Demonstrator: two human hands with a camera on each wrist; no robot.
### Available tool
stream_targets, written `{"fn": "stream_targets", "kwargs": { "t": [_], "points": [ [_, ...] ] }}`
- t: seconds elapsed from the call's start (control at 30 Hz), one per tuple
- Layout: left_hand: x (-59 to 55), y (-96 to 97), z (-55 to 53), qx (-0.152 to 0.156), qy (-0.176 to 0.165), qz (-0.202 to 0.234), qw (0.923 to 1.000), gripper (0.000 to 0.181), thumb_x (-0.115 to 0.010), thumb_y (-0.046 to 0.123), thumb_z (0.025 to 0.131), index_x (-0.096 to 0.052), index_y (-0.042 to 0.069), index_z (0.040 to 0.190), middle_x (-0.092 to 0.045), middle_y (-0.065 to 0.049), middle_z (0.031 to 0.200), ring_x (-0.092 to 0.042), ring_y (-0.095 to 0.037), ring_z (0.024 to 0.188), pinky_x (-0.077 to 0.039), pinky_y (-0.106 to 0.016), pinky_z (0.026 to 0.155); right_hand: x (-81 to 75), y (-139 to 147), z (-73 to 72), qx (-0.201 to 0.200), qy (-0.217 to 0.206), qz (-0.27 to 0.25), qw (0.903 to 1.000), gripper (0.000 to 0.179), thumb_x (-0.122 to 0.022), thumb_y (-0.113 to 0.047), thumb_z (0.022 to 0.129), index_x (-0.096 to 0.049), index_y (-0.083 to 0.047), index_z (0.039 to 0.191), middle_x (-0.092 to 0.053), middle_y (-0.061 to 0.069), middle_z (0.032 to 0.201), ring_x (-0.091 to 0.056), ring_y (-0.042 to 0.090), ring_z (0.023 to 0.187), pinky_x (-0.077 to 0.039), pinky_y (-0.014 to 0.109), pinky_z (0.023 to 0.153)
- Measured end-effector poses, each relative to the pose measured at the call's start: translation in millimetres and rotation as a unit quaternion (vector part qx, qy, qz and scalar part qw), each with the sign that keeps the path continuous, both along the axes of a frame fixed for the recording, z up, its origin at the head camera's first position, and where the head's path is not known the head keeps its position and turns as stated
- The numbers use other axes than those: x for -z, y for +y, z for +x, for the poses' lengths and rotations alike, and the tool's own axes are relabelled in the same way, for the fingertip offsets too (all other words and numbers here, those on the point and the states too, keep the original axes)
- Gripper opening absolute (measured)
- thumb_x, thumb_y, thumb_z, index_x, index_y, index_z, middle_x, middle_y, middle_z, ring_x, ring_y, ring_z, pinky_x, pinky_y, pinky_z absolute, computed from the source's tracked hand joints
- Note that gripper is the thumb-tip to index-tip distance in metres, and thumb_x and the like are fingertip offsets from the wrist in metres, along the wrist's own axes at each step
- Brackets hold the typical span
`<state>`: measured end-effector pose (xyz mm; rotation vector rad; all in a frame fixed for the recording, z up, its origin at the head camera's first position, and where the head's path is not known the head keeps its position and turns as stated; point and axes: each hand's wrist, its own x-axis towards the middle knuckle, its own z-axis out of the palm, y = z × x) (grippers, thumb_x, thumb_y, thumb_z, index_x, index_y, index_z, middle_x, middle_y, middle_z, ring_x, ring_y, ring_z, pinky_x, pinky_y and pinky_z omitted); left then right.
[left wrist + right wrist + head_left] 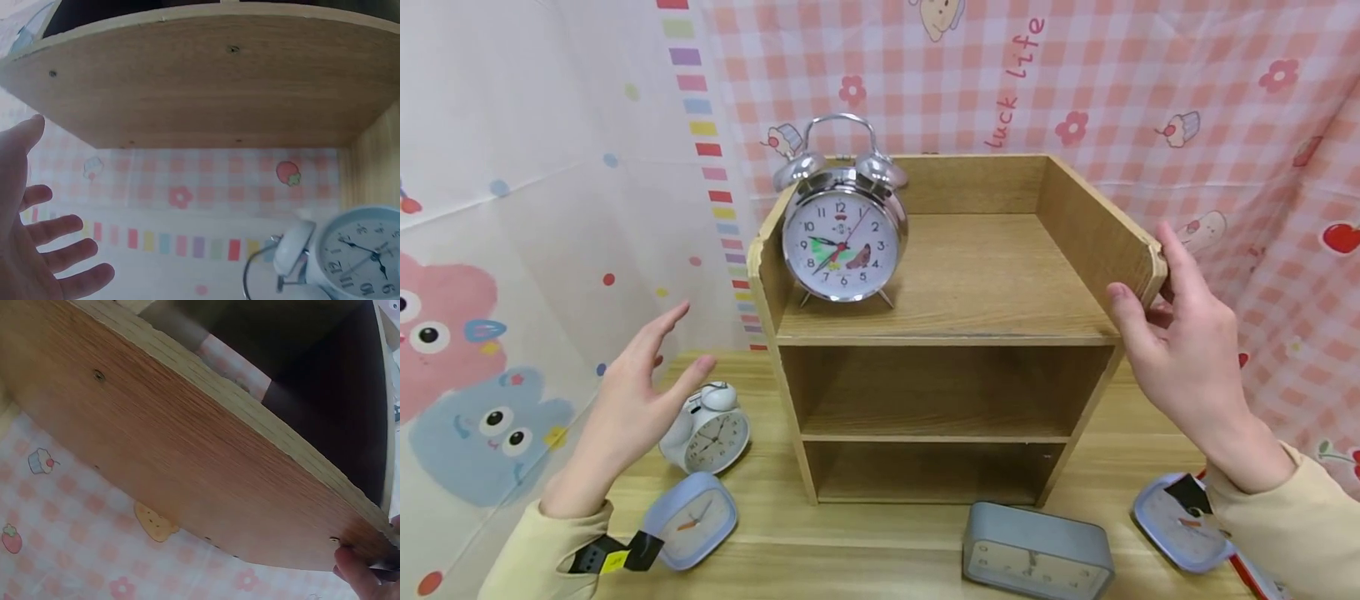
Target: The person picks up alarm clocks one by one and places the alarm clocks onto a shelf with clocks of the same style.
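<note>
A small wooden shelf (970,267) stands on the table, its top tray and two compartments facing me. My right hand (1195,358) grips the front upper corner of its right side panel (187,450), thumb on one side and fingers on the other. On the top board, at the left, a silver twin-bell alarm clock (842,250) stands upright. My left hand (628,400) hovers left of the shelf with fingers apart, holding nothing. The shelf's left side panel (219,87) is near it but untouched. A white twin-bell alarm clock (715,437) sits behind that hand.
A blue clock (696,521) lies by my left wrist. A grey rectangular clock (1037,550) sits in front of the shelf. Another blue clock (1180,521), partly hidden by my right sleeve, is at right with a red-edged item below. A checked curtain (962,92) hangs behind.
</note>
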<state>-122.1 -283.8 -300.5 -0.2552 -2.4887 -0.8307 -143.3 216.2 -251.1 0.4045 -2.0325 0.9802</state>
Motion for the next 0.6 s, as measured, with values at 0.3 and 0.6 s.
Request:
{"fn": "stream_targets", "kwargs": {
  "t": [0.3, 0.6],
  "points": [
    [13.1, -20.4, 1.1, -0.018, -0.019, 0.000, 0.9997, 0.071, -0.068, 0.033, 0.104, -0.036, 0.016, 0.164, -0.044, -0.022, 0.164, -0.046, -0.052, 0.144, -0.048, -0.071, 0.103, 15.4, -10, -13.2, 0.053, 0.088, -0.037, 0.9941, 0.045, -0.063, -0.005, 0.097, -0.063, -0.002, 0.142, -0.075, 0.034, 0.098, -0.054, -0.032, 0.084, -0.042, -0.008, 0.076],
    [39.7, -38.3, 1.9, -0.032, -0.039, 0.009, 0.9987, 0.070, -0.068, 0.031, 0.104, -0.036, 0.013, 0.164, -0.044, -0.023, 0.165, -0.048, -0.052, 0.141, -0.048, -0.071, 0.099, 20.8, -17, -14.2, 0.067, 0.104, -0.058, 0.9907, 0.035, -0.063, -0.009, 0.098, -0.067, 0.006, 0.129, -0.075, 0.031, 0.090, -0.056, -0.032, 0.087, -0.043, -0.008, 0.076]
  ]
}}
